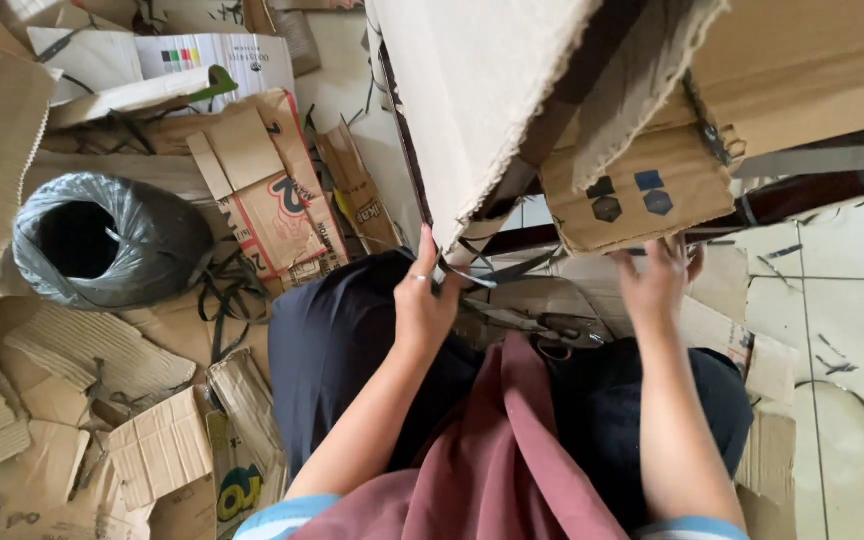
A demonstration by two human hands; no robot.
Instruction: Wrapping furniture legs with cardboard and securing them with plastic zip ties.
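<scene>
A person sits among cardboard scraps, and both hands are up at a large cardboard sheet that slants over the lap. The left hand, with a ring on one finger, meets the sheet's lower torn corner, its fingers close together and pressed along the edge, gripping it. The right hand reaches up on the other side of the sheet, to the bottom of a smaller brown cardboard piece printed with dark hexagon marks; its fingers are loosely spread and touch that piece's lower edge, though whether they actually clasp it is hard to tell because the hand is blurred.

Just below the sheet, between the two hands, a pair of scissors lies on the dark-clothed lap, near a maroon cloth. Far to the left of the sheet sits a grey plastic bag with its mouth open, ringed by flattened boxes and corrugated pieces. Right of the sheet, pale floor tiles carry thin dark strips of strapping.
</scene>
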